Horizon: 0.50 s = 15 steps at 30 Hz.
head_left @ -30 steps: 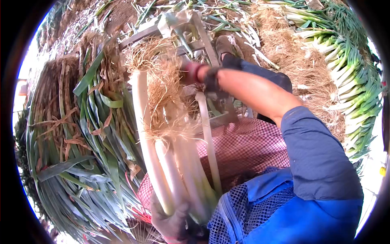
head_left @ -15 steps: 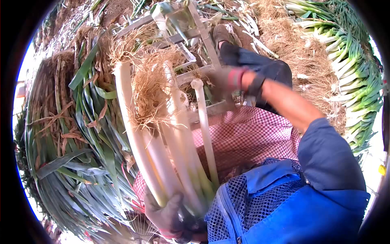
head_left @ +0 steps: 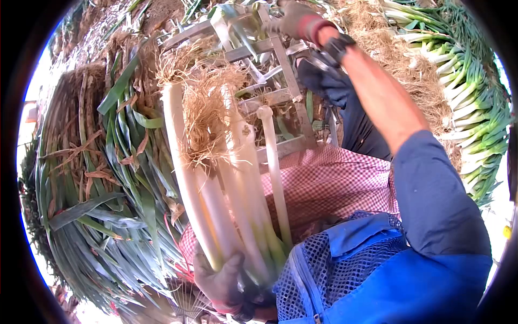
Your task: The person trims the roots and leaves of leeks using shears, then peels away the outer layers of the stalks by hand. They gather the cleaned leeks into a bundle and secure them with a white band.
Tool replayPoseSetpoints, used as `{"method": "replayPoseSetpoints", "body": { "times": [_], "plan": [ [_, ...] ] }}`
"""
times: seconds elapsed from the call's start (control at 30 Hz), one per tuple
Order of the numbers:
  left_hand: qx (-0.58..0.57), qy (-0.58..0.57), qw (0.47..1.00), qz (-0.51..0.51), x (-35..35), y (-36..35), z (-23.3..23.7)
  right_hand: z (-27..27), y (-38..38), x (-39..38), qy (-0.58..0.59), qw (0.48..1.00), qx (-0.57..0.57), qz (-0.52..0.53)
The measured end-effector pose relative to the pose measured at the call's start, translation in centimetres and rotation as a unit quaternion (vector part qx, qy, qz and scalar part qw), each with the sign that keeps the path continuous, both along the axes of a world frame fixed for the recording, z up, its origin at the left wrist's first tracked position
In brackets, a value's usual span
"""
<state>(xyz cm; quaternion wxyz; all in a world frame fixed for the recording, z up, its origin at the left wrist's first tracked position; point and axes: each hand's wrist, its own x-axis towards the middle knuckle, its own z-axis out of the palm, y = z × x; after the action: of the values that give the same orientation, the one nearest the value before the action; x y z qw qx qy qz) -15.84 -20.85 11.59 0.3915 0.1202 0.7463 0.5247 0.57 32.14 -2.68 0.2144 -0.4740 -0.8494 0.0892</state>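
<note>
The left hand (head_left: 226,286) is low down at the bottom of the picture, in a dark glove. It is closed tight around the green ends of a bunch of long white leeks (head_left: 216,183). The leeks stand up and away from the person, and their dry, stringy roots (head_left: 202,108) sit at the top like messy straw. 1 thin leek (head_left: 273,178) sits a little apart on the right side of the bunch, with its cut end up near the metal frame (head_left: 283,59). The right hand (head_left: 294,19) is far up at the top, in a grey glove with a red cuff, and the arm is stretched out long. It is right at the top of the metal frame with its fingers bent - I cannot tell if it has hold of anything. A red and white checked cloth (head_left: 334,183) lies over the person's lap, just behind the leeks. To the left is a big heap of green and brown leaves (head_left: 108,178). Far to the right is a pile of clean leeks (head_left: 469,97) - white ends and green tops lying side by side on the ground.
</note>
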Motion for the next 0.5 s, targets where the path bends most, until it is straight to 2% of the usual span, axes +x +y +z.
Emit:
{"method": "replayPoseSetpoints", "body": {
  "times": [0.03,0.07,0.1,0.13,0.2,0.27,0.33,0.37,0.4,0.43,0.47,0.5],
  "plan": [
    [-0.001,-0.004,1.0,0.001,-0.1,0.2,0.0,7.3,-4.9,-0.5,-0.071,0.973,-0.196,0.095],
    [-0.003,-0.008,1.0,0.002,-0.2,0.3,0.0,8.3,-7.3,-1.1,-0.156,0.933,-0.295,0.134],
    [-0.004,-0.006,1.0,0.002,-0.5,-0.1,-0.2,8.0,-10.6,-1.0,-0.194,0.925,-0.251,0.21],
    [-0.01,-0.019,1.0,-0.016,-1.1,-0.7,-0.6,9.7,-14.6,-1.6,-0.224,0.899,-0.302,0.225],
    [-0.018,-0.03,0.999,-0.036,-1.4,-0.9,-0.7,8.3,-18.9,-3.3,-0.245,0.871,-0.342,0.255],
    [-0.02,-0.033,0.998,-0.042,-1.1,-0.4,-0.4,6.1,-20.2,-4.9,-0.246,0.887,-0.302,0.249],
    [-0.016,-0.028,0.998,-0.048,-1.2,0.0,-0.4,2.5,-17.3,-6.2,-0.203,0.928,-0.256,0.178],
    [-0.013,-0.026,0.998,-0.052,-1.1,-0.1,-0.3,-2.1,-13.1,-5.8,-0.152,0.972,-0.136,0.121],
    [-0.013,-0.023,0.999,-0.047,-1.0,-0.2,-0.3,-1.5,-9.2,-5.9,-0.142,0.972,-0.183,-0.032],
    [-0.017,-0.022,0.999,-0.04,-0.9,-0.1,-0.3,0.5,-7.2,-4.3,-0.058,0.983,-0.166,-0.056],
    [-0.022,-0.022,0.999,-0.033,-1.0,-0.2,-0.3,-1.4,-3.8,-3.4,-0.059,0.996,-0.037,-0.051],
    [-0.03,-0.006,0.999,-0.031,-1.1,-0.3,-0.6,-0.7,-2.9,-3.2,-0.147,0.988,-0.019,-0.044]
  ]
}}
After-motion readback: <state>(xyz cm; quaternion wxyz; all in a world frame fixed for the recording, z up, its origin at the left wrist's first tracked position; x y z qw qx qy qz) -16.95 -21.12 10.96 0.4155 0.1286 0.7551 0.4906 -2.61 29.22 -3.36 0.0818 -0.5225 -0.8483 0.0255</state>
